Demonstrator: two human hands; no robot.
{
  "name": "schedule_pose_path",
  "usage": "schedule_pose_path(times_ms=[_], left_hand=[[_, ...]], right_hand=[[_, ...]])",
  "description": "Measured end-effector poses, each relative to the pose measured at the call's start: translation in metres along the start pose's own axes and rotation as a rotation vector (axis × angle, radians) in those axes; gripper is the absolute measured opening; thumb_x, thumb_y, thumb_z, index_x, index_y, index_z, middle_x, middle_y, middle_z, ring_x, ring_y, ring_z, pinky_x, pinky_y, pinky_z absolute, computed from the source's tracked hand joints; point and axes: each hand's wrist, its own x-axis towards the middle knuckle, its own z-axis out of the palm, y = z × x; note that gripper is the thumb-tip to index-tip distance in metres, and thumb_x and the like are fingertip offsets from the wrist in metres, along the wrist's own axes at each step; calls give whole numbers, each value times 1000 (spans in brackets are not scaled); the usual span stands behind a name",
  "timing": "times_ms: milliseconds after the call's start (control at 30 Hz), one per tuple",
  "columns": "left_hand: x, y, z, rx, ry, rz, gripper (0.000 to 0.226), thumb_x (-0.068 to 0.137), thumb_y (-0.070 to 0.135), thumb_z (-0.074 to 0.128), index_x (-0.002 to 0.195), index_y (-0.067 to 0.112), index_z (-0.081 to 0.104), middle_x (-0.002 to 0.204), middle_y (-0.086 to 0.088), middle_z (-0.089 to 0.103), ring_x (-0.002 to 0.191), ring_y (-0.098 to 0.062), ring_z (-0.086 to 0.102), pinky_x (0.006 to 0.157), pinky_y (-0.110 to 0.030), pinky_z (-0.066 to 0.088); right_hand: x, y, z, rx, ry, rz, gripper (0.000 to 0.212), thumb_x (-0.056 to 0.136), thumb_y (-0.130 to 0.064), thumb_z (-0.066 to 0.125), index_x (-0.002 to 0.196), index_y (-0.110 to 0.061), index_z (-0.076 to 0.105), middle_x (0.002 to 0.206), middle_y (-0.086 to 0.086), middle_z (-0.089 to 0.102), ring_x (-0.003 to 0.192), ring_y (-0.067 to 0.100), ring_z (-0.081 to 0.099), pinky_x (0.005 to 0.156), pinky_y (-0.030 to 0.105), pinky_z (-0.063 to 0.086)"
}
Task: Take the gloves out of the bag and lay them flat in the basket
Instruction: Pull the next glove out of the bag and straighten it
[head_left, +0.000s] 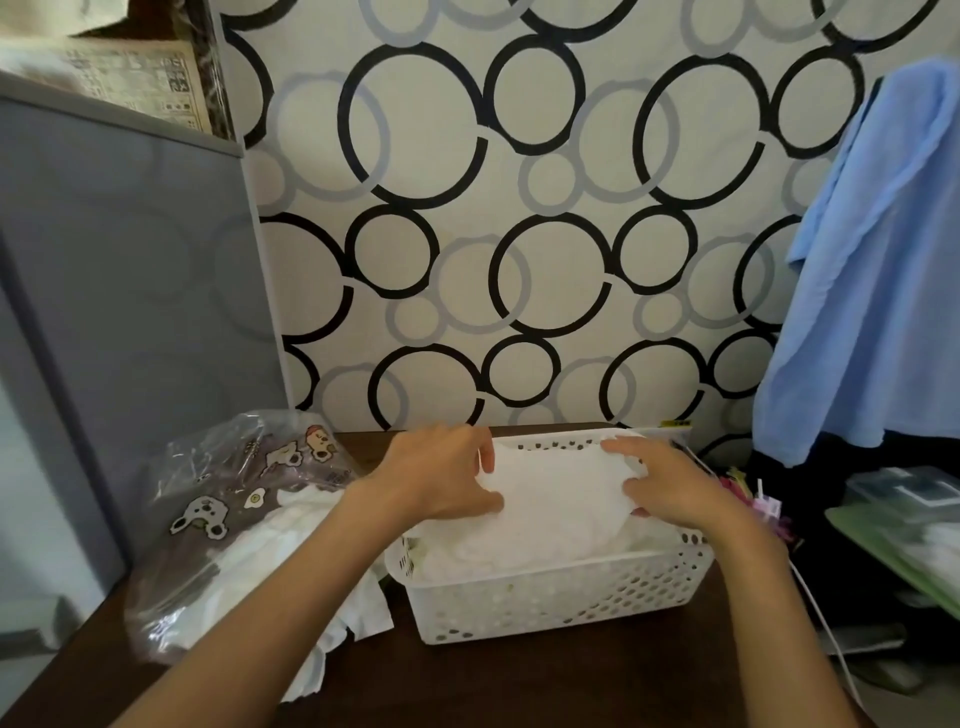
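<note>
Your left hand (441, 475) and right hand (670, 488) each pinch the white glove (556, 499) over the basket (561, 597); the bag (234, 519) lies at the surface's (519, 680) left edge.

Bag (244, 514) left of basket (556, 597) on table (519, 680); gloves (550, 514) in basket.

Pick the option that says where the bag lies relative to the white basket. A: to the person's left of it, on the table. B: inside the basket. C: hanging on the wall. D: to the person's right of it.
A: the clear printed bag rests on the dark table left of the basket.
</note>
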Motion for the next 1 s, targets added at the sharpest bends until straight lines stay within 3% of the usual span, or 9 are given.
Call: schedule_pose_path(times_ms=[200, 333, 400, 467, 567, 667, 767, 867, 1000], left_hand=[[-5, -24, -19, -103, -161, -65, 15, 85, 22, 62, 95, 32, 66, 101, 16, 62, 80, -3, 54, 72, -22, 46], [-14, -36, -45, -90, -261, -135, 32, 86, 6, 57, 105, 31, 67, 80, 21, 56, 61, 3, 50, 50, -8, 41], [-12, -36, -50, 15, -76, -128, 37, 86, 7, 53, 103, 38, 65, 94, 23, 62, 86, -2, 61, 71, -19, 49], [-8, -29, -45, 8, 42, -74, 36, 92, 13, 49, 119, 35, 59, 121, 16, 58, 116, -12, 54, 92, -28, 44], [-3, -8, -18, -67, -171, 141, 54, 99, 45, 40, 149, 29, 27, 156, 7, 23, 144, -18, 23, 116, -38, 21], [-3, -3, 16, 41, -417, 101, 93, 85, 72, 36, 150, 29, -15, 159, 8, -19, 148, -15, -9, 118, -40, -1], [-2, -11, 40, 113, -449, 55, 98, 85, 74, 35, 148, 26, -24, 157, 3, -25, 147, -17, -15, 119, -40, -5], [2, -9, 46, 162, -473, 40, 94, 89, 68, 35, 149, 23, -22, 158, 0, -23, 147, -19, -14, 120, -41, -5], [-2, -4, 26, 27, -392, 38, 96, 84, 72, 42, 153, 25, -4, 161, 3, -7, 148, -17, -3, 121, -42, 1]], right_hand=[[-2, 7, -9, -87, 22, 38, 53, 92, 5, 46, 139, -18, 45, 144, 8, 36, 99, 17, 47, 65, 21, 52], [-1, 9, -10, -222, 70, 41, 53, 86, -5, 61, 135, -23, 49, 141, 6, 42, 117, 24, 49, 93, 36, 48], [-3, 6, -12, -294, 139, 14, 55, 81, -11, 68, 131, -27, 52, 134, 3, 48, 118, 24, 50, 94, 35, 45], [-7, 1, -15, -318, 263, -49, 50, 79, -8, 69, 126, -25, 59, 125, 4, 54, 111, 23, 53, 83, 30, 44], [-9, -7, -14, -261, 397, -150, 42, 80, 0, 66, 114, -23, 65, 108, 2, 56, 98, 20, 55, 74, 28, 42], [-8, -13, -2, -251, 89, -143, 52, 82, -14, 71, 128, -32, 53, 130, 3, 48, 117, 20, 47, 92, 33, 42], [-1, -5, 11, -459, -210, 25, 84, 80, -36, 72, 148, -33, 23, 154, 0, 20, 142, 25, 16, 114, 41, 21], [6, 2, 17, -450, -242, 107, 92, 78, -41, 73, 150, -29, 18, 155, 2, 17, 142, 25, 16, 114, 42, 21], [3, -1, 14, -436, -162, 49, 80, 76, -33, 76, 143, -31, 33, 152, -1, 25, 140, 23, 22, 112, 37, 25]])
